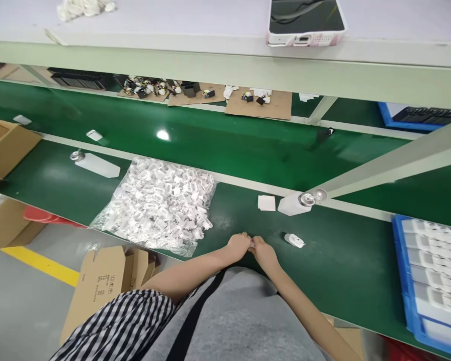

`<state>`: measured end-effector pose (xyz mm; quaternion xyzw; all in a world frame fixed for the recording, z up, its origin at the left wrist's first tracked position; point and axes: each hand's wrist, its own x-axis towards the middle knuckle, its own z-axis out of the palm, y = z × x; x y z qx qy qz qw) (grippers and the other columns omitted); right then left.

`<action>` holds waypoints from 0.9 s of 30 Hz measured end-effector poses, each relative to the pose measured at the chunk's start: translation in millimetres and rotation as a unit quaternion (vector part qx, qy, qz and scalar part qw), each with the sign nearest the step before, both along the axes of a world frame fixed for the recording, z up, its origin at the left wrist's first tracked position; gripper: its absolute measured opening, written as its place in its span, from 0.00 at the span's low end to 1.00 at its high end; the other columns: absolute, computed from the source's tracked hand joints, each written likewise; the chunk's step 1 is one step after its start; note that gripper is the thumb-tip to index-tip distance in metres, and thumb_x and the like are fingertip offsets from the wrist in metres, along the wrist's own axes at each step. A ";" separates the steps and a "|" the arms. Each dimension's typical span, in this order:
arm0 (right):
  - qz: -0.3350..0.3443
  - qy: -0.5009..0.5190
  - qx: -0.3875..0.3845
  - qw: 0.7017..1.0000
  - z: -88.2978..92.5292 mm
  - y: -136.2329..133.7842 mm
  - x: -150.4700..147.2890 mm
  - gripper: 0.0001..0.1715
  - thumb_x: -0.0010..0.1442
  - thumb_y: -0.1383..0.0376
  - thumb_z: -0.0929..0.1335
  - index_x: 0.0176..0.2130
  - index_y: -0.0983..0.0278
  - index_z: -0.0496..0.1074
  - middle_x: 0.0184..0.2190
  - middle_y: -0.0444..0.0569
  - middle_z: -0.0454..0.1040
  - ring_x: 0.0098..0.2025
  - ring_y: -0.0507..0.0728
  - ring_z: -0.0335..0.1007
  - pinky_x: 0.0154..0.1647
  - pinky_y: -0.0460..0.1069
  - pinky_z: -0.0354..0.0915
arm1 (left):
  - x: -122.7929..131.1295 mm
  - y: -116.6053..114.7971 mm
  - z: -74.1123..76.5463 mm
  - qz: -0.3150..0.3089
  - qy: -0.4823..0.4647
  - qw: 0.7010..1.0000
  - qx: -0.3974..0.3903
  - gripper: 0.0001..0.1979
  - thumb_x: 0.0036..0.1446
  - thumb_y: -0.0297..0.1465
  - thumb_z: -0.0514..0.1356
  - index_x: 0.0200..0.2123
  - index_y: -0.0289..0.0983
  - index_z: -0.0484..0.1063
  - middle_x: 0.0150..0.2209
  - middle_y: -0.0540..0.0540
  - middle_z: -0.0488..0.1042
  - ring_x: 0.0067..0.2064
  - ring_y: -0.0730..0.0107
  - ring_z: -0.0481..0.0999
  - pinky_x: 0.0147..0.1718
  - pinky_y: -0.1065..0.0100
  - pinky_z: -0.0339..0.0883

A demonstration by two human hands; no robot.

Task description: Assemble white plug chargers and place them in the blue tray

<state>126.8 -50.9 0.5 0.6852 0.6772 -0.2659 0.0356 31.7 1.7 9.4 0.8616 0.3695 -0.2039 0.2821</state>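
My left hand (pixel 237 245) and my right hand (pixel 263 250) meet at the near edge of the green table (pixel 342 260), fingers pinched together on a small white part (pixel 252 244) between them. A pile of small white plastic parts lies on a clear plastic bag (pixel 158 205) to the left of my hands. One white part (pixel 293 240) lies on the table just right of my right hand. A white square cloth (pixel 266 203) and a white bottle with a metal cap (pixel 295 203) lie beyond.
A blue tray (pixel 406 281) of white parts stands at the right. Another white bottle (pixel 97 164) lies at the left. Cardboard boxes (pixel 5 145) sit at the left and below the table. A phone (pixel 305 22) rests on the upper shelf. Cardboard sheets (pixel 259 104) with small components lie across the conveyor.
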 end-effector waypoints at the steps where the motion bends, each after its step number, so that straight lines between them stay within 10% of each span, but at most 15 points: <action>1: -0.001 0.007 0.005 1.000 -0.7 -3.0 -0.3 0.07 0.49 0.71 0.63 0.32 0.67 0.60 0.33 0.52 0.66 0.29 0.55 0.66 0.22 0.45 0.57 | -4.6 -1.9 -1.6 0.007 -0.018 1.000 0.005 0.09 0.48 0.24 0.50 0.34 0.32 0.66 0.35 0.41 0.66 0.36 0.64 0.67 0.33 0.66 0.61; 9: -0.146 0.001 0.088 0.985 -7.3 -63.3 37.8 0.11 0.48 0.67 0.61 0.36 0.62 0.60 0.33 0.49 0.63 0.29 0.55 0.65 0.23 0.45 0.59 | -77.9 8.1 -15.4 0.140 0.013 0.972 0.188 0.19 0.46 0.21 0.50 0.45 0.36 0.60 0.49 0.39 0.55 0.50 0.54 0.52 0.43 0.56 0.52; 16: -0.444 0.019 0.179 0.878 -3.4 -103.4 43.5 0.26 0.49 0.56 0.56 0.45 0.68 0.52 0.23 0.47 0.63 0.22 0.56 0.63 0.18 0.48 0.58 | -106.6 32.5 -6.6 0.201 -0.061 0.969 0.133 0.12 0.49 0.22 0.48 0.32 0.31 0.69 0.33 0.41 0.69 0.41 0.63 0.63 0.41 0.65 0.57; 23: -0.110 0.275 0.201 0.934 -2.0 -65.0 -44.1 0.21 0.51 0.55 0.55 0.44 0.59 0.58 0.30 0.49 0.66 0.27 0.53 0.66 0.21 0.45 0.62 | -83.5 -6.1 18.5 0.340 -0.263 0.842 -0.325 0.09 0.42 0.27 0.54 0.31 0.35 0.70 0.22 0.52 0.68 0.24 0.76 0.67 0.24 0.74 0.61; 27: 0.041 0.300 0.146 0.942 9.7 -24.2 -71.6 0.19 0.50 0.57 0.58 0.42 0.55 0.63 0.36 0.48 0.67 0.37 0.55 0.65 0.23 0.42 0.63 | -100.8 -14.4 5.8 0.430 -0.266 0.753 -0.421 0.10 0.35 0.24 0.57 0.27 0.32 0.66 0.16 0.56 0.62 0.18 0.80 0.62 0.17 0.77 0.58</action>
